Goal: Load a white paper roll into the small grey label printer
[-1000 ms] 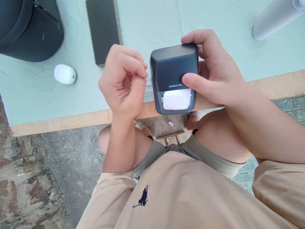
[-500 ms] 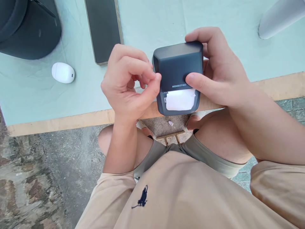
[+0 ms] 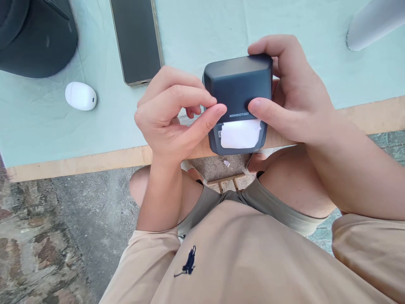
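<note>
A dark label printer (image 3: 232, 90) marked NIIMBOT is held over the table's near edge by my right hand (image 3: 297, 101). The right thumb presses on its front face, while the other fingers wrap round the right side and back. A torn-edged white label (image 3: 240, 134) covers part of the printer's lower front. At the printer's left side is my left hand (image 3: 175, 114), its thumb reaching over the front face and its index fingertip close by. A small gap shows between these two tips, with nothing visible in it. The left hand's other fingers are curled and partly hidden.
On the pale green tablecloth (image 3: 202, 25) lie a dark phone (image 3: 136, 42) and a white earbud case (image 3: 80, 96). A black bag-like object (image 3: 38, 46) stands at the far left, and a white cylinder (image 3: 373, 25) at the far right. A paper scrap (image 3: 226, 163) is on the ground.
My left thumb and index finger have parted from a pinch, and the thumb has moved right over the printer's front. The right hand keeps its hold with hardly any shift.
</note>
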